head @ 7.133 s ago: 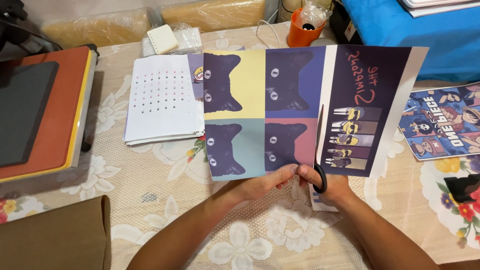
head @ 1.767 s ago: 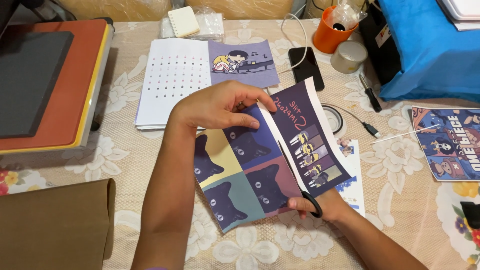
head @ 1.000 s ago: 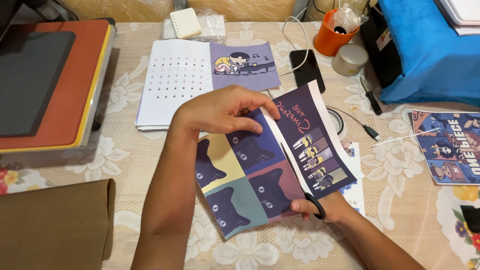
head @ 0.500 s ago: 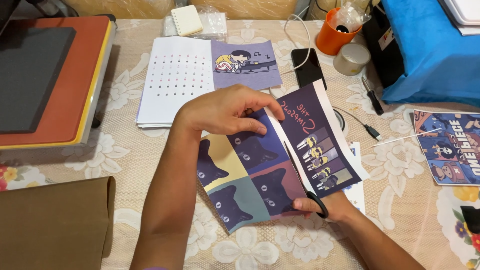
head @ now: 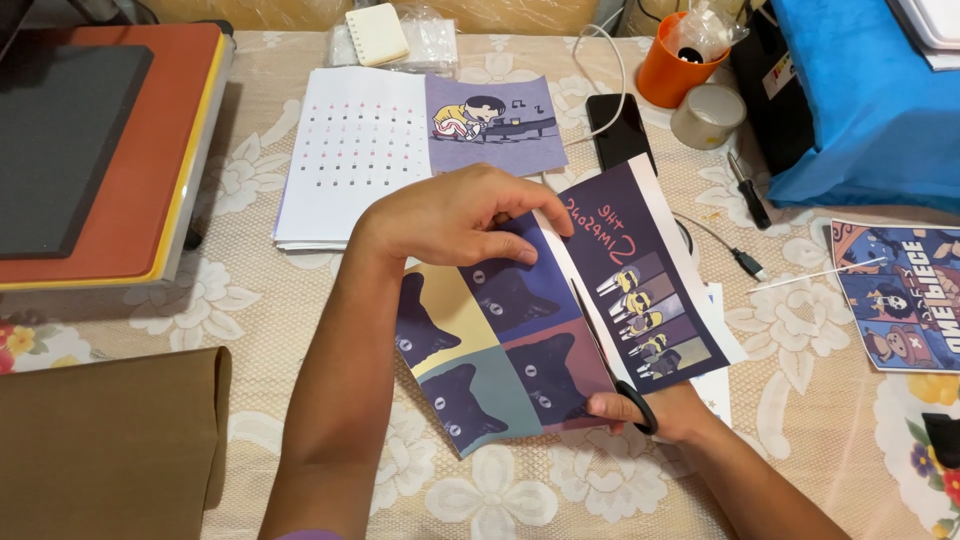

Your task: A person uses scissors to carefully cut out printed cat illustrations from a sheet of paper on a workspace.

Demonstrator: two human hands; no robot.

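- Printed sheet [head: 520,330] held above the lace tablecloth [head: 300,310]; long axis near-left to far-right
- Left hand [head: 450,215] pinches its far edge, palm down
- Right hand [head: 650,410] grips black-handled scissors [head: 605,345], blades pointing far, cutting the sheet

I note the printed paper sheet [head: 510,340] carries four squares, yellow, blue, teal and maroon, each with a dark navy cat shape, beside a dark purple panel [head: 640,290] with pink lettering and small yellow figures on grey stripes. Scissors [head: 630,395] show black handles. White sheet [head: 350,150] bears a grid of grey and pink dots; adjoining lilac print [head: 495,125] shows a figure in yellow. I log the tablecloth [head: 250,300] as beige lace with white flowers. Cup [head: 670,70] is orange, cloth [head: 860,110] bright blue, press [head: 100,150] orange with yellow edge and black pad, folder [head: 100,440] plain brown.
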